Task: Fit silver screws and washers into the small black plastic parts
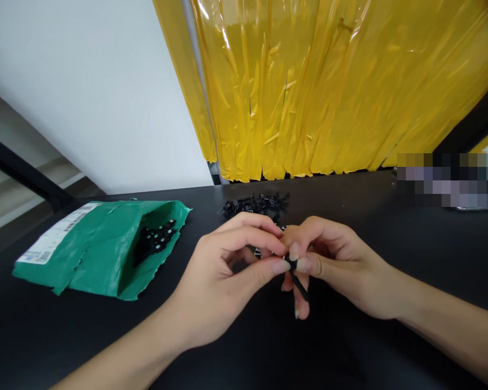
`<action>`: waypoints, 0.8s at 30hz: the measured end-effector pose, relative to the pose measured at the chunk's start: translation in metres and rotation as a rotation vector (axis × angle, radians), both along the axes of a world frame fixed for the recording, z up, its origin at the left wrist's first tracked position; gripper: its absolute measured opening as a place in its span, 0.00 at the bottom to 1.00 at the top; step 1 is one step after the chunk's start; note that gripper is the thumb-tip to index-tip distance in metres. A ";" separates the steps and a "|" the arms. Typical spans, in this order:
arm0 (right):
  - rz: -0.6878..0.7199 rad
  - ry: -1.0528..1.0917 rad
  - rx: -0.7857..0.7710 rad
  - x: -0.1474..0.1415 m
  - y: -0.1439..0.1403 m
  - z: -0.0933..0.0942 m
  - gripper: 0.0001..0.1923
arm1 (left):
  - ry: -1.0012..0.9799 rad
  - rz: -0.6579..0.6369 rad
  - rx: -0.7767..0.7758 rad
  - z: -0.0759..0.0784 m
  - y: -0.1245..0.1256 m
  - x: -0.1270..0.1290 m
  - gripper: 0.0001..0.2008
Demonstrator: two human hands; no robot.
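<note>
Head view. Both hands meet over the black table (390, 227), fingertips pressed together at a single point. The left hand (223, 276) comes in from the lower left, its thumb and index finger closed in a pinch. The right hand (337, 271) comes in from the lower right, its thumb and index finger closed in the same way. Between the two pinches sits a small black part (293, 264), held by both hands at once.

A thin black stem (300, 287) runs from the pinch point down and slightly toward the right hand, passing in front of the right hand's curled lower fingers. Its long axis is near vertical in the picture, tilted to the right at the bottom. Whether stem and part are one piece cannot be told. The stem lies on the right hand's side; the left hand touches only the upper end.

Just beyond the fingertips, away from the person, lies a loose pile of black parts (254, 205). Well to the left of the left hand lies a torn green mailer bag (97, 254), mouth open toward the hands, with more black pieces (154, 238) inside. Yellow plastic sheeting (329, 86) hangs behind the table.
</note>
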State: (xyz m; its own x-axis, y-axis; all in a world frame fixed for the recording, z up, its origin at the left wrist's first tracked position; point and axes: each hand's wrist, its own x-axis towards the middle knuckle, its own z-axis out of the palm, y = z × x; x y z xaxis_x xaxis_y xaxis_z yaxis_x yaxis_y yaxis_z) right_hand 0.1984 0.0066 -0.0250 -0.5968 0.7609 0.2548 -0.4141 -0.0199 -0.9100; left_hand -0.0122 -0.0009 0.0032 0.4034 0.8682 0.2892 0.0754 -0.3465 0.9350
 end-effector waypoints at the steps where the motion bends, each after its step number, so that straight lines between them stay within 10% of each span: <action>1: -0.003 0.005 0.001 0.000 0.000 0.000 0.01 | -0.028 -0.014 -0.038 -0.001 0.001 0.000 0.03; 8: 0.005 -0.014 0.001 0.002 -0.002 -0.002 0.01 | 0.103 0.064 0.171 0.000 0.000 0.000 0.05; 15: -0.021 -0.021 0.002 0.002 0.000 0.001 0.01 | -0.054 -0.003 -0.082 0.000 0.001 0.000 0.01; 20: -0.024 -0.050 0.009 0.002 0.000 -0.001 0.01 | 0.135 0.088 0.236 -0.001 -0.001 0.000 0.04; 24: -0.025 -0.045 0.011 0.002 -0.001 -0.001 0.01 | 0.096 0.071 0.127 0.003 -0.004 0.001 0.04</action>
State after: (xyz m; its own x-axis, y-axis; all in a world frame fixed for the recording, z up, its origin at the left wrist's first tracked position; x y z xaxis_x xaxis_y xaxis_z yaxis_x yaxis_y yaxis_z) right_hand 0.2002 0.0057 -0.0255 -0.5886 0.7730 0.2365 -0.3732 -0.0003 -0.9277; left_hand -0.0109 -0.0049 0.0058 0.3733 0.8544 0.3614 0.1904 -0.4518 0.8715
